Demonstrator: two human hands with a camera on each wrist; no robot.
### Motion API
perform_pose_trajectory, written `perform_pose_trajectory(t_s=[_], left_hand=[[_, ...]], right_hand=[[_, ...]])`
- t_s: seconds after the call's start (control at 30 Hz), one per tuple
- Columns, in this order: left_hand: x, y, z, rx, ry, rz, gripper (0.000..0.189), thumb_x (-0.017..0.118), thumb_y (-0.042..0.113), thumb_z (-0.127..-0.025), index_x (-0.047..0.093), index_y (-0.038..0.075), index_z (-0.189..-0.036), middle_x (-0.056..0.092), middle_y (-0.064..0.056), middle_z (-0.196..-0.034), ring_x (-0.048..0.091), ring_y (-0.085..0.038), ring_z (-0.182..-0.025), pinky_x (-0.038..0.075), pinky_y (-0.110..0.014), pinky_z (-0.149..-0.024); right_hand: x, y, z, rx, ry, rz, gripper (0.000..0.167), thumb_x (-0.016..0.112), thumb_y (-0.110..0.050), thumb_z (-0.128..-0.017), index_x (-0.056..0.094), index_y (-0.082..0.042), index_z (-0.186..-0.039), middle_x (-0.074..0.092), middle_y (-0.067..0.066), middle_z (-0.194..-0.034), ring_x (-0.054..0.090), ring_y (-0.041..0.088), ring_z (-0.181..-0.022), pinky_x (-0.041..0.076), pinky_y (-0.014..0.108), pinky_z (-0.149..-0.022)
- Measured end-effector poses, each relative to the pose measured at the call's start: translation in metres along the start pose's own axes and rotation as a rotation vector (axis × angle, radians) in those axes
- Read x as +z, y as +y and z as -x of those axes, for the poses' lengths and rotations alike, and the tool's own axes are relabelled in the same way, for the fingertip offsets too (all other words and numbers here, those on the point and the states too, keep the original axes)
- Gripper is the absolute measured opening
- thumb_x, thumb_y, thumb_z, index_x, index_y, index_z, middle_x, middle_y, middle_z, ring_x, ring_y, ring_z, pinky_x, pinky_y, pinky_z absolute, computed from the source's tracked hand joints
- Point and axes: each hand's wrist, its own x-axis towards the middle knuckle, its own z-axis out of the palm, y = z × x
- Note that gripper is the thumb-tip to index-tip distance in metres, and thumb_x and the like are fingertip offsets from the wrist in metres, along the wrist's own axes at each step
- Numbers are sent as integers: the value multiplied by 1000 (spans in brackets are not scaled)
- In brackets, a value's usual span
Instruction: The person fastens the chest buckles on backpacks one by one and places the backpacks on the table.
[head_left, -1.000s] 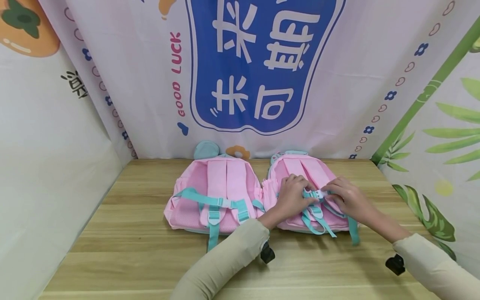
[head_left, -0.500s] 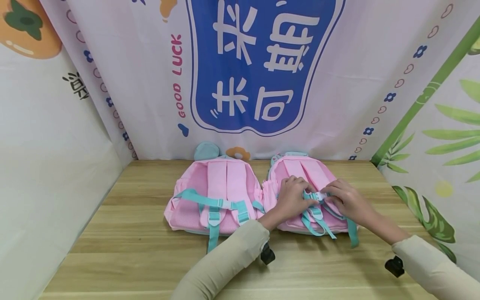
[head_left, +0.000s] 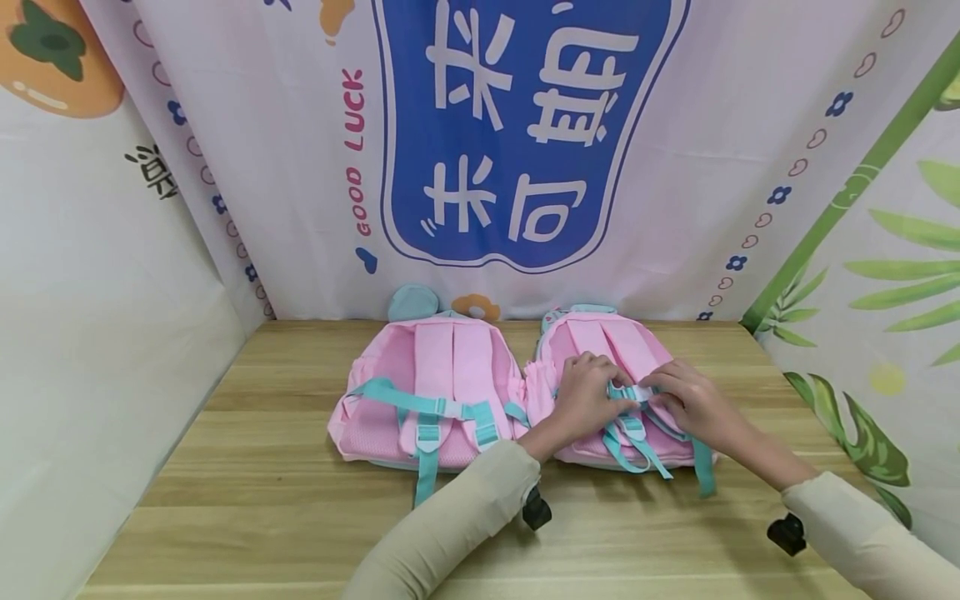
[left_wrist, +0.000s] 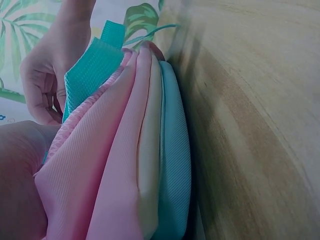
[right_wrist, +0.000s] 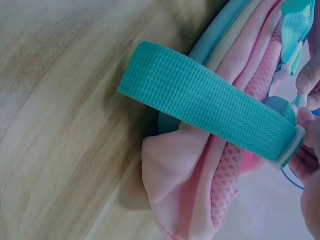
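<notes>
Two pink backpacks lie side by side on the table with their shoulder-strap sides up. Over the right backpack, my left hand pinches the teal webbing at the left end of a white side-release buckle. My right hand pinches the buckle's right end, fingertips close to the left hand's. The buckle's halves sit together between the hands, partly covered by fingers. In the right wrist view a loose teal strap end hangs from a white slider. The left wrist view shows the bag's pink side.
The left backpack has its teal chest strap fastened across its shoulder straps. Teal strap tails hang over the wooden table. Printed cloth stands behind and at both sides.
</notes>
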Motion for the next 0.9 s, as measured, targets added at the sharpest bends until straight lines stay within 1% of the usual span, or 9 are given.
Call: perform_pose_trajectory(t_s=[0.17, 0.33, 0.67, 0.9], left_hand=[[1, 0, 1, -7, 7, 11, 28, 86, 42, -81, 78, 23, -99, 69, 11, -94, 55, -7, -93, 41, -30, -98], [2, -1, 1, -16, -5, 24, 28, 86, 42, -81, 78, 23, -100, 69, 10, -95, 56, -7, -93, 41, -30, -98], [1, 0, 2, -17, -11, 25, 28, 85, 43, -81, 78, 23, -98, 70, 12, -92, 56, -6, -90, 40, -26, -91], [0, 0, 3, -16, -29, 35, 25, 84, 43, -82, 78, 24, -98, 71, 13, -92, 55, -4, -89, 38, -24, -88]], right_hand=[[1, 0, -1, -8, 4, 1, 41, 83, 20, -63, 74, -4, -95, 71, 5, -94, 62, 18, -86, 52, 23, -74], [1, 0, 0, -12, -5, 3, 42, 84, 20, -63, 74, -4, -95, 71, 5, -95, 63, 19, -88, 52, 23, -76], [0, -1, 3, 0, -13, 0, 42, 85, 18, -63, 74, -5, -97, 71, 4, -96, 64, 19, -89, 52, 24, -76], [1, 1, 4, -35, 0, -7, 41, 85, 17, -62, 74, -4, -96, 71, 4, -95, 64, 20, -88, 52, 24, -76]])
